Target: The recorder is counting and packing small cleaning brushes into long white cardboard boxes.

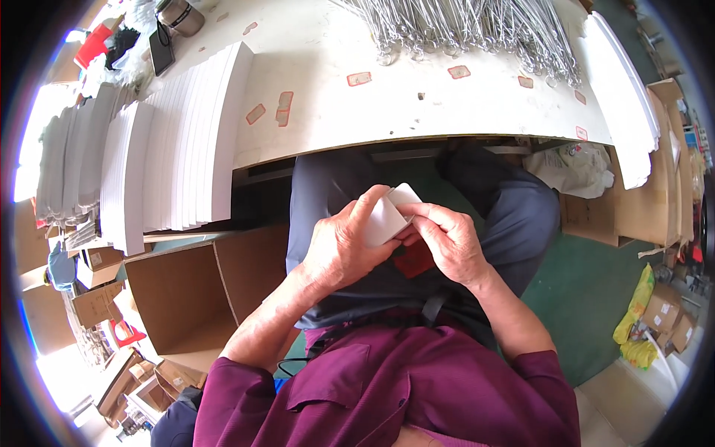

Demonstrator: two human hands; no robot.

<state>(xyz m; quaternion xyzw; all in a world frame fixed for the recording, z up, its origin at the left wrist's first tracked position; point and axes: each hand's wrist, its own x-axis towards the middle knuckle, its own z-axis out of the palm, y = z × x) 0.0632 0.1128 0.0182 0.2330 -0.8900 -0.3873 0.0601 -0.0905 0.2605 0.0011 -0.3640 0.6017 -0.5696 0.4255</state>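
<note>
Above my lap, a small white folded-card box [381,222] is held between my two hands. My left hand [334,244] wraps around its left side, with the thumb along the upper face. At the box's right end, the fingers of my right hand [453,242] pinch a flap or edge. A raised white flap [404,194] stands at the far end. What the fingertips touch underneath is hidden. Something red [414,262] shows below my hands; its kind is unclear.
Beyond my knees is the white table [320,97]. Stacks of white flat card [190,134] stand at its left, metal wire rods with looped ends [469,33] lie at the back, more white card [622,97] overhangs the right. An open cardboard box [179,298] sits left of me.
</note>
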